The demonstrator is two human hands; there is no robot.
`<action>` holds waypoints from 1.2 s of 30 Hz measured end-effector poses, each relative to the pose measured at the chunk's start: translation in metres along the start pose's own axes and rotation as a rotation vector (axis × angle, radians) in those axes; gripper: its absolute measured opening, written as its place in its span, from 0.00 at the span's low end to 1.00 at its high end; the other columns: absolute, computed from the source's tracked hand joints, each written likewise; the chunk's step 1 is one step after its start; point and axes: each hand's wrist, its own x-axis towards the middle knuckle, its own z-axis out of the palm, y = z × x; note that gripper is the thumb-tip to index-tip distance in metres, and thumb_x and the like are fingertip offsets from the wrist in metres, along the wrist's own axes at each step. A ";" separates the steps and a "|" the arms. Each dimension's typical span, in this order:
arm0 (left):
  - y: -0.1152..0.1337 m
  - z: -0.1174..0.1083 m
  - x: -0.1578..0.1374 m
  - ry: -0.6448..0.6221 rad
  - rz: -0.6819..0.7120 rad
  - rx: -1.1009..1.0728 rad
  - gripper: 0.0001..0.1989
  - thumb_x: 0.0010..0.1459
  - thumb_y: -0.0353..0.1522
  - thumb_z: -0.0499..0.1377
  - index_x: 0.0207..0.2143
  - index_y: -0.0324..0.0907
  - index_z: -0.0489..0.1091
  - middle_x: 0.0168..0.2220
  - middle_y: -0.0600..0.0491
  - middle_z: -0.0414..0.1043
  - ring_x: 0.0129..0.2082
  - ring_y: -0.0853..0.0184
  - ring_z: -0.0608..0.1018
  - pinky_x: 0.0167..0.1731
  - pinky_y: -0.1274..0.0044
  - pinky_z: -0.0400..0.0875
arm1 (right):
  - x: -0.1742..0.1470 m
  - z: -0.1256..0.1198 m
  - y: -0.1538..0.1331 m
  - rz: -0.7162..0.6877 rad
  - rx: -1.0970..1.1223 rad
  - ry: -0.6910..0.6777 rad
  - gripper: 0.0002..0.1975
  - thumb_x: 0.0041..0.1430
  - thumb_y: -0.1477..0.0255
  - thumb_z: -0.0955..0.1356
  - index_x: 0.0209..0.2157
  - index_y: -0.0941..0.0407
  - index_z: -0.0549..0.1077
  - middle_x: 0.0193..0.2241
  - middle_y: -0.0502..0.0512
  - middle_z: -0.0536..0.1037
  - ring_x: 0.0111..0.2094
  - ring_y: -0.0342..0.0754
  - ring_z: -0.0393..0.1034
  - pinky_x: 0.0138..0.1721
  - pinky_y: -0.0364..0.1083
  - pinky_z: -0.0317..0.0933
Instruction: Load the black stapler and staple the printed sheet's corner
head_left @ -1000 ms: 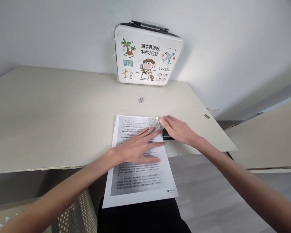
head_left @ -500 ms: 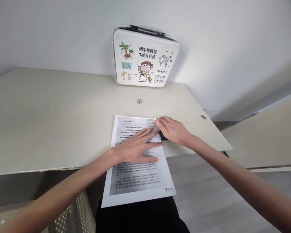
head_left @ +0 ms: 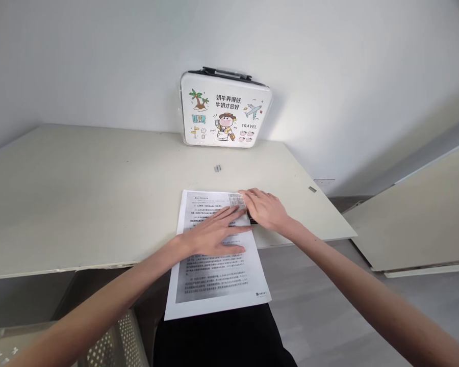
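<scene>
Printed sheets of paper [head_left: 214, 308] lie partly on the table and hang over its front edge towards my lap. My left hand [head_left: 214, 237] rests flat on the paper with its fingers spread, pressing it down. At the paper's upper right edge, my right hand [head_left: 265, 209] is closed over a black stapler [head_left: 253, 220]. Only a dark sliver of the stapler shows beneath the hand; the rest is hidden. Beside the right fingertips, a patch of barcodes [head_left: 235, 199] is printed on the page.
A white cartoon-printed case [head_left: 210, 122] with a black handle stands against the wall at the back of the table [head_left: 99, 204]. Small grey staple strips [head_left: 218, 168] lie before it, and another grey strip [head_left: 312, 189] lies near the right edge. A perforated chair [head_left: 128, 336] is at lower left.
The head view has tilted up a little, so the case and table sit lower in the picture. Both hands keep almost the same place on the paper.
</scene>
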 end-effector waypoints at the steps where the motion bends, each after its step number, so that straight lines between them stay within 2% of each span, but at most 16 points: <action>1: -0.002 -0.001 -0.003 -0.004 -0.002 0.004 0.32 0.70 0.54 0.55 0.71 0.56 0.62 0.78 0.57 0.32 0.77 0.49 0.41 0.75 0.55 0.41 | -0.004 -0.003 0.005 0.000 0.093 0.028 0.27 0.78 0.62 0.48 0.63 0.49 0.68 0.59 0.58 0.76 0.57 0.55 0.73 0.56 0.56 0.65; 4: -0.008 -0.006 -0.013 -0.009 -0.016 0.011 0.30 0.70 0.53 0.55 0.71 0.58 0.62 0.78 0.58 0.34 0.77 0.50 0.42 0.74 0.54 0.43 | -0.023 -0.006 0.027 -0.062 0.261 0.076 0.26 0.78 0.59 0.49 0.60 0.49 0.69 0.58 0.55 0.77 0.58 0.53 0.73 0.59 0.54 0.64; 6: -0.011 -0.010 -0.017 -0.029 -0.031 0.026 0.30 0.71 0.53 0.54 0.71 0.59 0.61 0.78 0.58 0.34 0.77 0.51 0.42 0.74 0.55 0.43 | -0.037 -0.001 0.045 -0.131 0.259 0.060 0.22 0.77 0.56 0.54 0.58 0.49 0.70 0.57 0.57 0.78 0.56 0.55 0.73 0.58 0.56 0.65; 8: -0.010 -0.014 -0.020 -0.052 -0.041 0.054 0.30 0.72 0.53 0.53 0.71 0.58 0.61 0.78 0.58 0.34 0.77 0.52 0.42 0.75 0.56 0.42 | -0.049 0.008 0.062 -0.136 0.257 0.083 0.21 0.74 0.53 0.60 0.57 0.50 0.70 0.54 0.59 0.79 0.53 0.58 0.74 0.55 0.57 0.67; 12: -0.002 -0.021 -0.034 -0.014 -0.093 0.140 0.29 0.74 0.51 0.51 0.72 0.55 0.60 0.78 0.58 0.39 0.77 0.55 0.43 0.75 0.59 0.42 | -0.066 0.027 0.085 0.028 0.382 0.195 0.23 0.68 0.49 0.65 0.53 0.51 0.71 0.49 0.61 0.80 0.47 0.59 0.75 0.43 0.54 0.70; 16: 0.000 -0.031 -0.083 0.087 -0.249 0.231 0.30 0.74 0.48 0.53 0.74 0.59 0.53 0.77 0.60 0.44 0.77 0.54 0.49 0.74 0.55 0.49 | -0.071 0.033 0.094 0.148 0.558 0.255 0.22 0.66 0.48 0.67 0.49 0.51 0.73 0.46 0.58 0.80 0.40 0.54 0.73 0.31 0.49 0.66; 19: -0.003 -0.037 -0.127 0.150 -0.329 0.250 0.32 0.73 0.46 0.54 0.75 0.64 0.49 0.77 0.61 0.45 0.75 0.52 0.54 0.71 0.53 0.58 | -0.070 0.030 0.097 0.206 0.675 0.334 0.22 0.65 0.49 0.69 0.49 0.51 0.73 0.42 0.55 0.80 0.37 0.52 0.72 0.35 0.49 0.66; 22: 0.002 -0.033 -0.143 0.078 -0.312 0.288 0.37 0.72 0.46 0.56 0.76 0.66 0.42 0.77 0.60 0.43 0.76 0.49 0.52 0.71 0.50 0.54 | -0.068 0.026 0.098 0.241 0.790 0.398 0.22 0.65 0.49 0.70 0.49 0.51 0.74 0.43 0.55 0.80 0.41 0.53 0.73 0.40 0.50 0.68; 25: 0.016 -0.021 -0.120 0.027 -0.308 0.338 0.39 0.71 0.48 0.56 0.77 0.64 0.38 0.77 0.58 0.40 0.76 0.48 0.49 0.72 0.48 0.47 | -0.072 0.022 0.097 0.264 0.889 0.437 0.23 0.64 0.49 0.70 0.50 0.51 0.74 0.44 0.56 0.80 0.44 0.54 0.74 0.44 0.51 0.69; 30: 0.027 -0.003 -0.028 -0.034 -0.280 0.306 0.36 0.74 0.50 0.50 0.77 0.59 0.38 0.78 0.55 0.35 0.77 0.50 0.43 0.74 0.52 0.43 | -0.100 0.012 0.096 0.309 0.957 0.490 0.22 0.65 0.51 0.70 0.52 0.50 0.73 0.45 0.58 0.79 0.45 0.55 0.73 0.45 0.53 0.69; 36: -0.001 0.004 0.089 -0.075 -0.291 0.234 0.39 0.73 0.56 0.42 0.77 0.49 0.45 0.78 0.48 0.32 0.77 0.49 0.38 0.72 0.48 0.32 | -0.133 0.000 0.097 0.323 0.848 0.494 0.19 0.65 0.52 0.71 0.49 0.49 0.74 0.39 0.55 0.78 0.40 0.54 0.71 0.39 0.51 0.68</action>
